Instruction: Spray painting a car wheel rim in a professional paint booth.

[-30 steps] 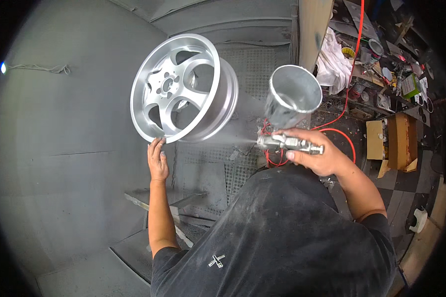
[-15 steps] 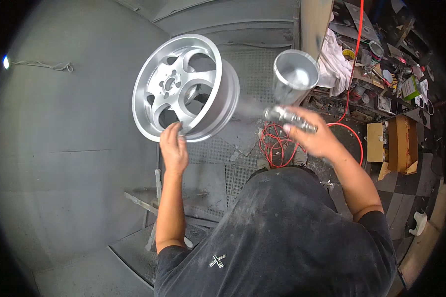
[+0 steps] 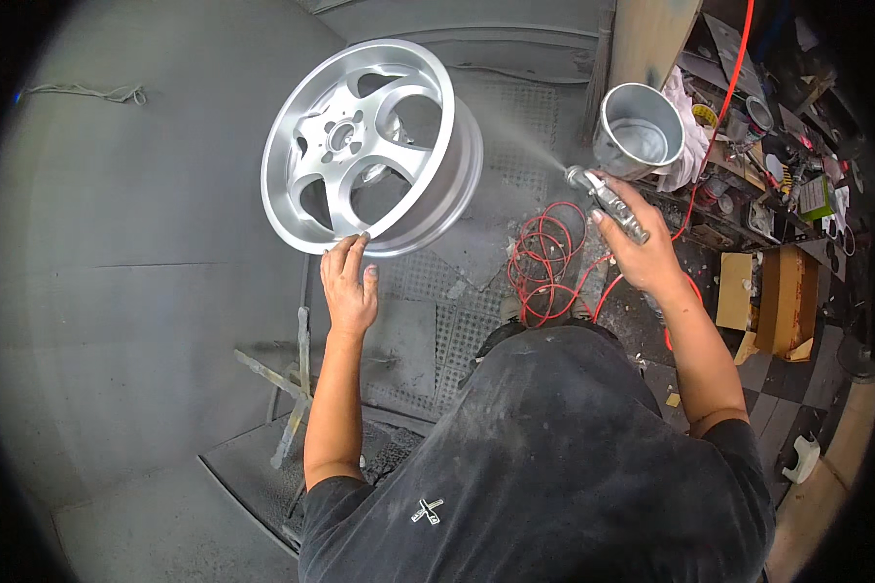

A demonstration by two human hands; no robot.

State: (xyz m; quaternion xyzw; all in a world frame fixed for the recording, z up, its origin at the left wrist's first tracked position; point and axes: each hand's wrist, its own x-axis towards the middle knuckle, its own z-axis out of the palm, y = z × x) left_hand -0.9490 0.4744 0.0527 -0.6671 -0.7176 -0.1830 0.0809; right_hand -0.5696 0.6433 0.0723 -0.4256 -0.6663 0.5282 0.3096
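A silver alloy wheel (image 3: 346, 146) with rounded openings between its spokes is tilted at the upper middle. My left hand (image 3: 350, 290) is at its lower rim, fingers stretched upward with the tips against the edge and the thumb apart; it does not grasp the rim. To the right, my right hand (image 3: 642, 238) is wrapped round a metal spray gun (image 3: 608, 202). A large silver cup (image 3: 640, 131) sits above the gun. From the nozzle a pale mist fans up and left, toward the wheel's right side. What supports the wheel is hidden.
A red air hose (image 3: 546, 257) lies coiled on the floor near my feet, and more hose runs up the right side. A cluttered shelf (image 3: 749, 185) and an open cardboard box (image 3: 787, 301) stand right. A paint-crusted stand (image 3: 297, 384) is lower left, beside the grey wall (image 3: 136, 321).
The wheel has turned, its openings now sitting at different angles. My right hand has carried the spray gun to the right and slightly up, tilting it; my left hand stays by the lower rim.
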